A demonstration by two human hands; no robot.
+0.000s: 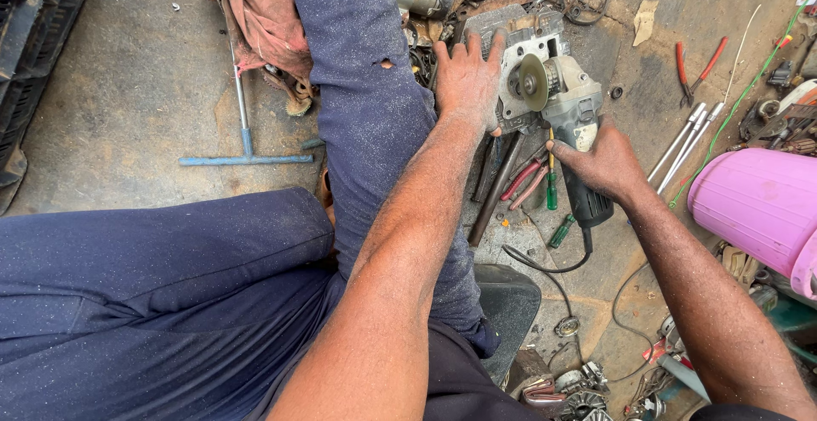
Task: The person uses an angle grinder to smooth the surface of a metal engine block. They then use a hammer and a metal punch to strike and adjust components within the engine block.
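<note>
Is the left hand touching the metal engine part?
Touching. The head view shows the left hand pressed flat on the grey metal engine part, fingers spread over its edge.

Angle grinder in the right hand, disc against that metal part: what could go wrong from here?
1. The left hand lies flat on the metal part, close beside the grinder's disc; a kick could bring the disc onto its fingers.
2. The right hand alone holds the angle grinder, so control may be weak.
3. The cord trails among loose pliers and could snag.
</note>
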